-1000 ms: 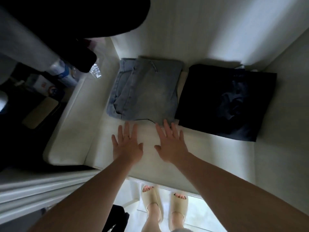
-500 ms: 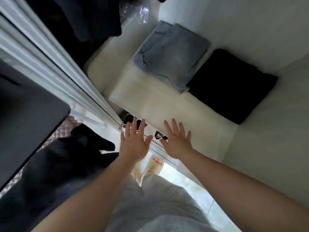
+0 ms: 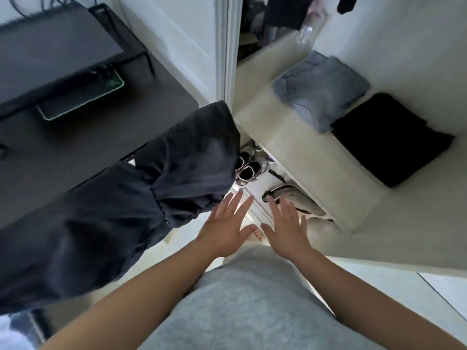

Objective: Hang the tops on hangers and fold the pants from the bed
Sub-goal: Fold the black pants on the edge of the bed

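From my end, a dark counter (image 3: 106, 157) fills the left side. A black monitor (image 3: 50, 51) stands near its far edge, and a pad with a glowing green rim (image 3: 83, 99) lies just in front of it. A white wall (image 3: 171, 36) rises past the counter's far right corner and meets a ribbed white door frame (image 3: 225, 51). Right of the frame, a cream shelf (image 3: 298, 152) sits inside a white closet (its upper part is dim). Under the shelf's front edge, a pair of sneakers (image 3: 249, 170) rests on the pale, brightly lit floor (image 3: 184, 231).
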`<state>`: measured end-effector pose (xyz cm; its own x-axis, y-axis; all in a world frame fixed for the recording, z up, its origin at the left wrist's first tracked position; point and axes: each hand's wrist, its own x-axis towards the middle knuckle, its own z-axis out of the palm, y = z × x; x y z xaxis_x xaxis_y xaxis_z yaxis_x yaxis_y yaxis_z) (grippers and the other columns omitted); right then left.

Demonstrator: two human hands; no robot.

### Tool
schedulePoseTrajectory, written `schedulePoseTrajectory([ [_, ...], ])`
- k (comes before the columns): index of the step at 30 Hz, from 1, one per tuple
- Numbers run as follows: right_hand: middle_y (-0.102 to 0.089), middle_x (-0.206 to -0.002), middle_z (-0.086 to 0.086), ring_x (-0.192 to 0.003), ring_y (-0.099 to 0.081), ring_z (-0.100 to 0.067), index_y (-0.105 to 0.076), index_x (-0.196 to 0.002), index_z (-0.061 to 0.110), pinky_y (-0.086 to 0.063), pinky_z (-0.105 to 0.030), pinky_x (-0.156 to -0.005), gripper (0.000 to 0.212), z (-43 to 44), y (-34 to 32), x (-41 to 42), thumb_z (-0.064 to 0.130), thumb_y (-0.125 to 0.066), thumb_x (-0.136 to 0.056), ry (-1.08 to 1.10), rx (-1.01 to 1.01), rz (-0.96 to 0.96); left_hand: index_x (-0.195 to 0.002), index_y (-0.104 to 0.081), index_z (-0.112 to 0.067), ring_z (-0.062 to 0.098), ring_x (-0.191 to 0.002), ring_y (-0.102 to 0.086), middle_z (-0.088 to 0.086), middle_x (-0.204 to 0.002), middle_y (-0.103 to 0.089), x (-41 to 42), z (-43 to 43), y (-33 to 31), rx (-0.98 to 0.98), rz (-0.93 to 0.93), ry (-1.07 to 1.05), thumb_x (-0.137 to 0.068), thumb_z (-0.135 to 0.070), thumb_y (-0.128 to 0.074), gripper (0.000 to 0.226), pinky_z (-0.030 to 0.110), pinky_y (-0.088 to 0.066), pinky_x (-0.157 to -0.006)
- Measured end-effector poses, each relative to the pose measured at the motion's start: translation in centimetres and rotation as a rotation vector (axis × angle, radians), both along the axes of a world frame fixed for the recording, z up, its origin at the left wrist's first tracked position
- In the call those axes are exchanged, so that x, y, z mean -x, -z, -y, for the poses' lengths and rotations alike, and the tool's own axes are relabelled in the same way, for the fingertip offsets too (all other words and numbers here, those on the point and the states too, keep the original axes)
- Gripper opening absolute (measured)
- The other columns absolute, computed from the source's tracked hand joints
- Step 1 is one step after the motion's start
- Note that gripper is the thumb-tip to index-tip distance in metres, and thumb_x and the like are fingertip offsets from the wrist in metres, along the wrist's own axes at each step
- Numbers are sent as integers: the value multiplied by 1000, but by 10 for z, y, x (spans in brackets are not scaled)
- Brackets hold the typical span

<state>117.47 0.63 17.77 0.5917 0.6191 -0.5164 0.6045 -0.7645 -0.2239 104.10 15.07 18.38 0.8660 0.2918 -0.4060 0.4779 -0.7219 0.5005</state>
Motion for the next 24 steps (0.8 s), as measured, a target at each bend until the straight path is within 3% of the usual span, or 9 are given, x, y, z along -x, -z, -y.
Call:
schedulePoseTrajectory([
  [5, 13, -167, 7, -154, 7, -20, 3, -159, 36, -5, -54, -121, 72, 7, -15, 76, 52, -39, -102, 23, -160, -66, -155, 11, -46, 7, -150, 20, -19, -163, 21, 106, 9, -18, 0, 16, -216, -99, -65, -25, 69, 35, 5, -119],
  [11, -8, -168, 4, -153, -9, -19, -6, -159, 30, -15, -47, -122, 70, -10, -53, 133, 41, -46, -103, -38, -322, -182, -159, -4, -39, 10, -153, 8, -14, -167, 3, 206, 19, -43, 43, 99, -624, -98, -64, -30, 70, 38, -3, -123],
  [18, -40, -155, 10, -133, -40, -4, -18, -156, 38, -29, -25, -106, 63, -51, -97, 152, 36, -51, -102, -27, -484, -524, -155, -29, -20, 24, -144, -32, 3, -157, -36, 267, 6, -63, 251, 387, -1385, -97, -41, -58, 68, 44, -28, -119],
  [21, -37, -157, 8, -136, -38, -4, -19, -157, 35, -31, -29, -110, 65, -74, -106, 153, 30, -54, -102, -65, -508, -593, -154, -29, -18, 24, -139, -40, 2, -153, -40, 287, -2, -65, 263, 494, -1638, -93, -40, -66, 74, 47, -34, -116],
  [24, -30, -161, 10, -144, -34, -12, -17, -157, 35, -31, -31, -113, 71, -100, -121, 150, 25, -57, -100, -88, -589, -562, -152, -28, -21, 9, -127, -41, -12, -142, -41, 292, -13, -73, 243, 634, -1725, -89, -40, -71, 78, 33, -36, -107],
])
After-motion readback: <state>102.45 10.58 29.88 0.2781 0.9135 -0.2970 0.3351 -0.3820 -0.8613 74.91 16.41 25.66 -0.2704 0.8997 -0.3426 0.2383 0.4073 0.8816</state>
